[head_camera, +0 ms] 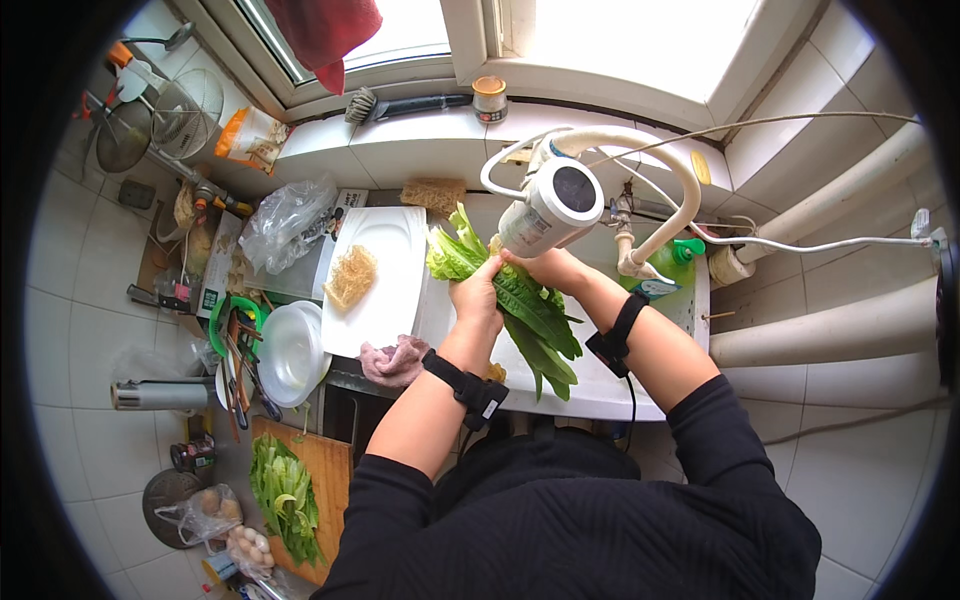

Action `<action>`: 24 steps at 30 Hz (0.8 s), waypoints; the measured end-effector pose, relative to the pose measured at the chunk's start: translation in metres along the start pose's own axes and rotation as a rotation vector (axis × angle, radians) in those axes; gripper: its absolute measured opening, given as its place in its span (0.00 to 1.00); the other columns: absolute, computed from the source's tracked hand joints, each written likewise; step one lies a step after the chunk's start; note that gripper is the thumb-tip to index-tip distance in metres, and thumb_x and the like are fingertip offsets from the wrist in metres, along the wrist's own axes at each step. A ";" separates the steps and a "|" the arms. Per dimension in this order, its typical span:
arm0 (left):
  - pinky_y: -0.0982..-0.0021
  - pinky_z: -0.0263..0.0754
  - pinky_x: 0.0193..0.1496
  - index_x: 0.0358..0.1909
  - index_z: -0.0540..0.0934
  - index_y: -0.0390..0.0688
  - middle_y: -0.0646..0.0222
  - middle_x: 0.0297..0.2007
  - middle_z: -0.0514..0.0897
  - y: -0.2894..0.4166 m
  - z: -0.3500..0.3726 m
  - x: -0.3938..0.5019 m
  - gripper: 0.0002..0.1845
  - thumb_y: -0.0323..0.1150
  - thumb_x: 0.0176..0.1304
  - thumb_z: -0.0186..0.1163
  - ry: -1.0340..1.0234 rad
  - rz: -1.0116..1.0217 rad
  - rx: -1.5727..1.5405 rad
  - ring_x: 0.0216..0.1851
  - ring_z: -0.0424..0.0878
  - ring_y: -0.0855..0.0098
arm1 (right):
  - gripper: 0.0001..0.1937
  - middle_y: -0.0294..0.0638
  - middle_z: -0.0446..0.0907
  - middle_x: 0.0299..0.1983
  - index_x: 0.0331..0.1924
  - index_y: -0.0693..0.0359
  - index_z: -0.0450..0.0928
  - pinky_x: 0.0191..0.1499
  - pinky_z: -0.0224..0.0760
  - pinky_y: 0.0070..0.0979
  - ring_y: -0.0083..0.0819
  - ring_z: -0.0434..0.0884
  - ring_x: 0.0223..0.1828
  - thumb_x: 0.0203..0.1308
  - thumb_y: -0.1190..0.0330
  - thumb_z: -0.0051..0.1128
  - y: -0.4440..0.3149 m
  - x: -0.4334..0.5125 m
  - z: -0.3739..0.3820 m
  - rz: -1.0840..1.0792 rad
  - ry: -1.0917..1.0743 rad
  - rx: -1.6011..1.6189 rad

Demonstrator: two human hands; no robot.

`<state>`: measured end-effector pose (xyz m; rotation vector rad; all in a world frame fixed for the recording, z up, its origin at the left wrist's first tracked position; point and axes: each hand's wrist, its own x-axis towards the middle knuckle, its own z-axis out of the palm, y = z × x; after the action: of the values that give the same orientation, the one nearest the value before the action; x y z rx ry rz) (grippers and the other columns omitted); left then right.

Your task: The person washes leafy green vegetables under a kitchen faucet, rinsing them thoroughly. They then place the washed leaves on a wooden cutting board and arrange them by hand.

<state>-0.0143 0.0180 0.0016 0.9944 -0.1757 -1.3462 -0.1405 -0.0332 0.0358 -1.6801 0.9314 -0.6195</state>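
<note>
Over the white sink [600, 375], my left hand [478, 292] and my right hand [551, 268] both grip a bunch of leafy green lettuce [517, 300]. Its dark leaves hang towards me, while paler leaf parts stick out to the left. The hands meet near the top of the bunch, right below a white electric faucet heater [551, 202] with a round dark display. Part of my right hand's fingers is hidden by the leaves and the heater. More green leaves [285, 495] lie on a wooden cutting board [334, 465] at the lower left.
Left of the sink, a white tray [390, 315] bears a loofah sponge [351, 277]; a pink cloth [394, 361] lies at its near edge. Farther left are plastic bowls [291, 356] and a green utensil basket [217, 330]. A green bottle [664, 266] stands behind my right forearm.
</note>
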 end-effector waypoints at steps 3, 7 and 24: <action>0.66 0.79 0.42 0.47 0.74 0.32 0.61 0.39 0.81 0.000 0.000 -0.002 0.15 0.20 0.56 0.61 0.023 0.016 0.002 0.37 0.82 0.65 | 0.17 0.42 0.79 0.45 0.47 0.66 0.75 0.50 0.69 0.30 0.29 0.76 0.46 0.65 0.59 0.54 -0.002 -0.002 0.001 0.140 -0.028 0.120; 0.66 0.79 0.42 0.46 0.75 0.33 0.62 0.38 0.82 -0.002 -0.002 -0.002 0.14 0.24 0.58 0.61 0.031 0.032 -0.021 0.37 0.82 0.66 | 0.15 0.42 0.79 0.43 0.47 0.66 0.75 0.49 0.69 0.30 0.30 0.76 0.45 0.65 0.62 0.54 0.001 0.001 0.003 0.050 0.042 0.017; 0.60 0.80 0.43 0.48 0.74 0.35 0.60 0.39 0.83 -0.010 -0.022 -0.007 0.14 0.31 0.62 0.56 -0.099 -0.131 -0.066 0.37 0.83 0.62 | 0.19 0.41 0.79 0.43 0.48 0.65 0.76 0.45 0.70 0.26 0.27 0.76 0.42 0.62 0.58 0.59 0.003 0.006 0.003 0.176 0.014 0.165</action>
<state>-0.0093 0.0362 -0.0152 0.8969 -0.1414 -1.5133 -0.1361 -0.0370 0.0317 -1.4323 0.9982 -0.5742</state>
